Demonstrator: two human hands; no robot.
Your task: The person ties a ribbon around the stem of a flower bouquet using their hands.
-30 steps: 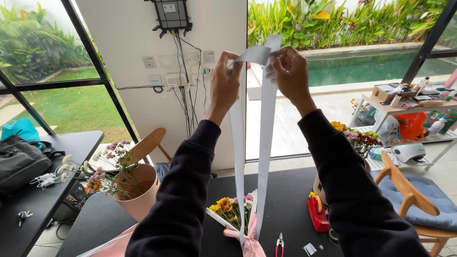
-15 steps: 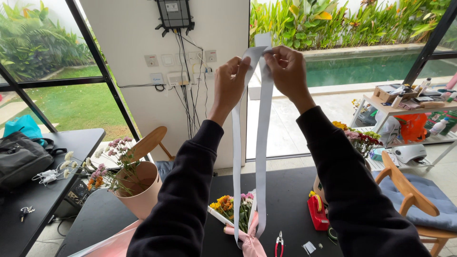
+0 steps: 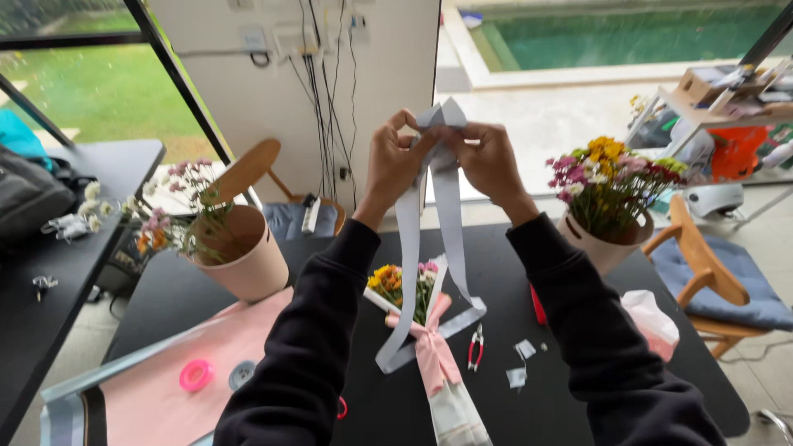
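At the black table's (image 3: 206,306) left, a beige round pot (image 3: 248,256) holds sparse white and pink stems, tipped on its side beside a sheet of pink wrapping paper (image 3: 157,380) carrying a pink tape roll (image 3: 197,374). Centre, a small wrapped bouquet of yellow and pink flowers (image 3: 413,306) lies on the tabletop, tied with a pink bow (red-handled pliers (image 3: 476,348) just beside it). Above it, the left hand (image 3: 395,158) and right hand (image 3: 487,158), raised and close together, each pinch the folded top of a long pale grey-blue ribbon (image 3: 429,239), whose two tails hang down to the table. Right, another beige pot (image 3: 599,244) holds full mixed blooms.
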